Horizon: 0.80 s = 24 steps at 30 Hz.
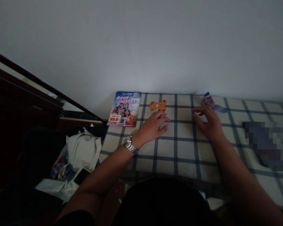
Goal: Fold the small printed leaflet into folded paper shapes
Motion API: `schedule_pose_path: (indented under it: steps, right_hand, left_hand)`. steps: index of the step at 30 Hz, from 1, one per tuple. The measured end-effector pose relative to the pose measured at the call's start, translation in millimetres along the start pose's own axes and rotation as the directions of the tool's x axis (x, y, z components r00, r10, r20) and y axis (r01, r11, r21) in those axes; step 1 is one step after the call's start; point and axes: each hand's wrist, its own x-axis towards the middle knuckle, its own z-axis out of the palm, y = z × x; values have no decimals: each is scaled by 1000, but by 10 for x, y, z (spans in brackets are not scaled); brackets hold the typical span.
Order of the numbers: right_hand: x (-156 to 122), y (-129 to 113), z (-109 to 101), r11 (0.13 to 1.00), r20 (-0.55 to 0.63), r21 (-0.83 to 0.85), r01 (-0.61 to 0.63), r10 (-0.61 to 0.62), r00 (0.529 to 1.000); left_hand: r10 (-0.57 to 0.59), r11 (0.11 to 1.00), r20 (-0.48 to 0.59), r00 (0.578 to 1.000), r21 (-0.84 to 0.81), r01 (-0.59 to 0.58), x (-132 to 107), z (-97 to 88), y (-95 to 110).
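My left hand, with a silver watch on its wrist, hovers over or rests on the checked tablecloth; its fingers are apart and hold nothing. Just beyond its fingertips lies an orange bear-shaped cutout. Left of that hand is a stack of printed flyers, the top one showing people and "89.9". My right hand is curved open at the right, thumb and fingers apart. Close behind its fingers sits a folded, crumpled piece of printed flyer, partly hidden by the hand.
A dark flat object, blurred out by pixels, lies on the table at the right. Behind the table rises a white wall. Down at the left are a white bag and a dark-screened phone-like object, beside dark wooden furniture.
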Motion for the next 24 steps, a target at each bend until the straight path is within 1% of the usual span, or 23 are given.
schedule_pose_path:
  steps: [1,3,6,10,13,15,18,20,24]
  right_hand:
    - [-3,3,33,999,52,26,29,-31,998]
    - [-13,23,83,997,118,53,60,-66,991]
    - [-29,69,129,995,189,64,70,-81,979]
    - [-35,96,158,996,240,43,73,-81,967]
    - [-28,90,168,997,246,30,75,-80,966]
    - [-22,86,170,997,247,31,73,-78,966]
    - [-17,87,169,997,237,32,68,-74,969]
    - [-17,94,167,997,230,31,67,-72,971]
    - [-23,111,170,998,234,27,60,-64,970]
  left_hand:
    - [3,1000,-7,1000,4,-3,-23,-49,20]
    - [-4,1000,-23,1000,2,4,-99,-165,47]
    - [-62,998,-64,996,16,63,-284,-372,33]
    - [-155,982,-184,971,80,172,-584,-665,-92]
    - [-183,959,-247,952,168,228,-781,-854,-233]
    - [-201,946,-237,950,204,251,-876,-950,-324]
    - [-215,940,-160,963,234,248,-966,-1050,-424]
    - [-228,934,-132,965,251,255,-1002,-1094,-470]
    - [-211,934,-62,976,280,220,-1052,-1137,-546]
